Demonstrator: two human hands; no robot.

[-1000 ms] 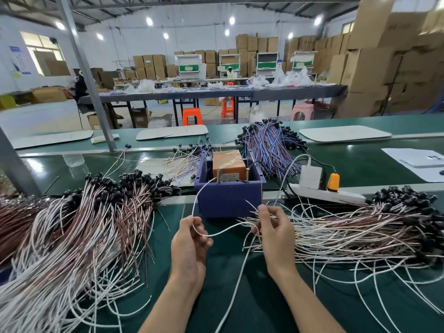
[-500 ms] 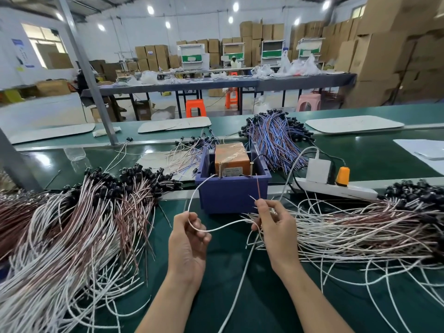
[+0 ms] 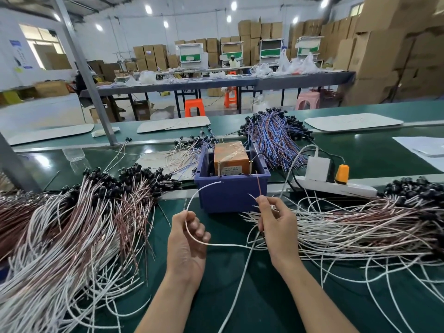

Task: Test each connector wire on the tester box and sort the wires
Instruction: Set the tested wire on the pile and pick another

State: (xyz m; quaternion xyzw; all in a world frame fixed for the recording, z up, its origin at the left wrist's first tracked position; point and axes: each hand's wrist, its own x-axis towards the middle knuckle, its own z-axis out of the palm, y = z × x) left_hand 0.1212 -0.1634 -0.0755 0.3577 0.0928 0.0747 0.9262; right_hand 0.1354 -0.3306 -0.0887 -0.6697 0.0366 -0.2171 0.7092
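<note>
- White lead (image 3: 192,203): arcs up from the left grip (image 3: 187,241), its tip in front of the blue bin (image 3: 230,198).
- Brown lead (image 3: 259,186): thin, nearly upright, pinched in the right grip (image 3: 278,231).
- Tester box (image 3: 231,157): orange, taped, inside the bin, two brass posts at its front.
- Left pile (image 3: 72,224) and right pile (image 3: 348,224): white-and-brown wires with black connectors, spread on the counter (image 3: 240,284).

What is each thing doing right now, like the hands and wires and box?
Left hand: holds the white wire.
Right hand: pinches the brown wire.
White wire: curved up, tip near the blue bin.
Brown wire: upright, tip by the tester box.
Tester box: sits inside blue bin.
Power strip: plugs in.
</note>
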